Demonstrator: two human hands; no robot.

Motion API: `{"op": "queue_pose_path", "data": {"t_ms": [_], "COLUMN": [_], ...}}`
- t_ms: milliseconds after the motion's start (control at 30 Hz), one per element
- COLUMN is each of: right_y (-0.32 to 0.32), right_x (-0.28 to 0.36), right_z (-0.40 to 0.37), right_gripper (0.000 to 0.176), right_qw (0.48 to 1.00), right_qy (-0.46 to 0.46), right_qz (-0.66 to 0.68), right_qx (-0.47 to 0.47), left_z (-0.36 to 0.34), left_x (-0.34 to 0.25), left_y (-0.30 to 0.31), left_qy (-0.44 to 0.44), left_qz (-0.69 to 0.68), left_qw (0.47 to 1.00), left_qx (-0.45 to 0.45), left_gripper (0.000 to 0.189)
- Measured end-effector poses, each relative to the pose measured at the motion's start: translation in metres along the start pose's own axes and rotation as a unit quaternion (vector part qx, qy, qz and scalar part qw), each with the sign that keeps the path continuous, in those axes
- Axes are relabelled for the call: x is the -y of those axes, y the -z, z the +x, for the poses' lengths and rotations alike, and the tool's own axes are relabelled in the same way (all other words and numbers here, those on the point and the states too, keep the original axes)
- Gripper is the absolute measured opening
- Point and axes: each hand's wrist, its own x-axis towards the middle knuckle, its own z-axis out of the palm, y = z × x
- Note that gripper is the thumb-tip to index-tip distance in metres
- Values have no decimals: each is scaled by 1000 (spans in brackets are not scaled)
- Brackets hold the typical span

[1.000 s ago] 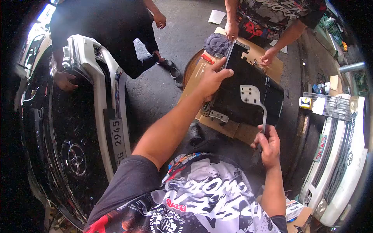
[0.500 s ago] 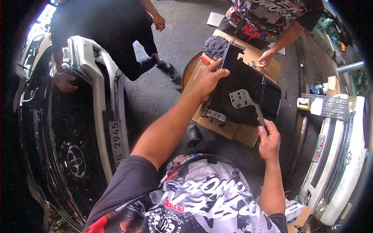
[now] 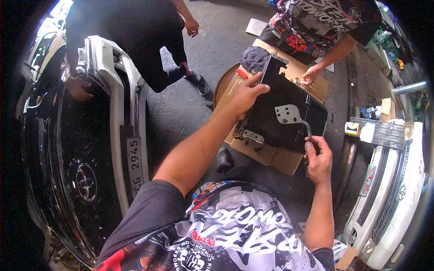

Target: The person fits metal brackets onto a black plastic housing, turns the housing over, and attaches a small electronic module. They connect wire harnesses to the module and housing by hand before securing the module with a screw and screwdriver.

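Metal bracket (image 3: 288, 114), grey, perforated, over black panel (image 3: 282, 88)

Place was a car body workshop | glossy black car front with chrome trim (image 3: 86, 180) stood left | detached white plastic bumper (image 3: 398, 189) right | flattened brown cardboard (image 3: 271, 156) lay on stained grey concrete floor (image 3: 181, 108)

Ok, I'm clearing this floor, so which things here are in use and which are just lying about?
In use:
- panel, gripped by the left hand
- bracket, held by the right hand
- cardboard under the panel

Lying about:
- mesh
- paper
- cloth
- black bumper
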Motion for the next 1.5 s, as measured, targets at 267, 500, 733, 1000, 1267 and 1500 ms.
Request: {"op": "queue_pose_path", "data": {"t_ms": [267, 500, 733, 1000, 1267, 1500], "right_y": [-3, 0, 1, 1, 13, 86], "right_x": [-1, 1, -1, -2, -9, -95], "right_z": [0, -1, -3, -6, -1, 42], "right_gripper": [21, 21, 22, 22, 23, 30], "right_qw": [999, 998, 998, 998, 999, 960], "right_qy": [44, 53, 50, 57, -13, -148], "right_qz": [-27, -36, -34, -34, 15, 172], "right_qx": [-15, -22, -19, -21, -28, -164], "left_z": [6, -9, -9, -11, -9, 55], "left_x": [0, -17, -16, -17, -14, -4], "left_y": [3, -10, -11, -10, -9, 22], "left_qy": [1, 23, 7, 7, -6, 24], "left_qz": [15, 29, 38, 60, 56, 93], "left_qw": [1000, 999, 999, 998, 998, 995], "left_qx": [4, -19, -27, -33, -30, -37], "left_gripper": [84, 82, 78, 79, 79, 82]}}
